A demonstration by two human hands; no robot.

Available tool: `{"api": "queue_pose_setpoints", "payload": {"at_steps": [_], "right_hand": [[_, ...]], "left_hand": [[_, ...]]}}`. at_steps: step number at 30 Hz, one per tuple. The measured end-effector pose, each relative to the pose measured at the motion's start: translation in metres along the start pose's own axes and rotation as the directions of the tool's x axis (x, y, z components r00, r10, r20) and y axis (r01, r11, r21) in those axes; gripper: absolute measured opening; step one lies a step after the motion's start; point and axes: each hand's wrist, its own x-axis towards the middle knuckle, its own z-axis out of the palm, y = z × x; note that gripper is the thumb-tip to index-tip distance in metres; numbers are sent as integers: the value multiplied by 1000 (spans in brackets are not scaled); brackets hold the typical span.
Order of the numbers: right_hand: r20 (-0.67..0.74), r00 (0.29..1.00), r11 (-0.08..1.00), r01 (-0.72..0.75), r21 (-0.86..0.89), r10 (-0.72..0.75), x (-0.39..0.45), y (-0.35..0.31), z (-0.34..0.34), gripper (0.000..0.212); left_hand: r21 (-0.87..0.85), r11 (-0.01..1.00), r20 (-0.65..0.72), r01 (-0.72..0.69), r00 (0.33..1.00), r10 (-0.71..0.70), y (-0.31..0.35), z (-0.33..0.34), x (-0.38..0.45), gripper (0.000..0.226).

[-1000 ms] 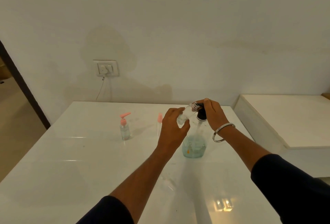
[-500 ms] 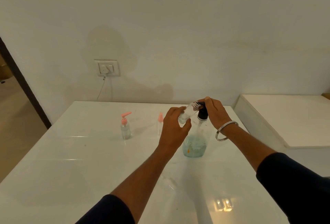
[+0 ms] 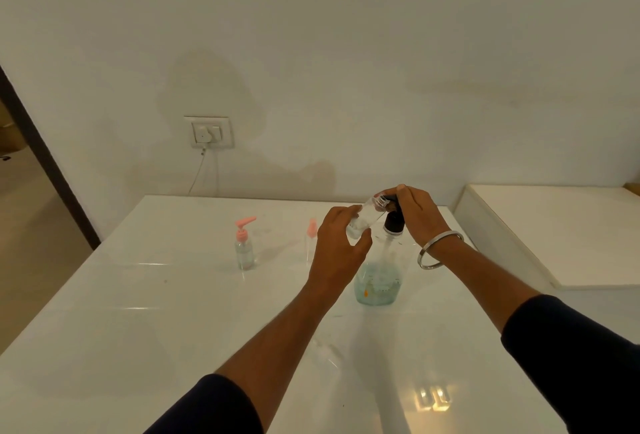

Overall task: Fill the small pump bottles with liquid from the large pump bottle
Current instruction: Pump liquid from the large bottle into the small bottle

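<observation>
**Large pump bottle: small bottle held at its spout**

Large pump bottle (image 3: 379, 278) stands upright on the desk (image 3: 138, 312), toward the far right corner; blue-green liquid fills only its base. Right hand (image 3: 417, 215) rests over the black pump head (image 3: 393, 222), fingers curled on top. Left hand (image 3: 337, 250) grips a small clear bottle (image 3: 365, 220), uncapped and tilted, its open mouth up against the spout. A silver bangle (image 3: 439, 249) sits on the right wrist. Left of the hands, a capped small bottle (image 3: 244, 248) with pink pump stands upright; a loose pink pump (image 3: 311, 231) lies between them. Wall socket (image 3: 209, 131) above the desk's far edge.
</observation>
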Motion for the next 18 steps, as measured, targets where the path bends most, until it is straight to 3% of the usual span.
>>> {"api": "queue_pose_setpoints", "payload": {"at_steps": [18], "right_hand": [[0,1000,1000,-5,-7,5,-1,-2,3,41]], "left_hand": [[10,1000,-11,9,1000,-9,-3,1,0,38]]}}
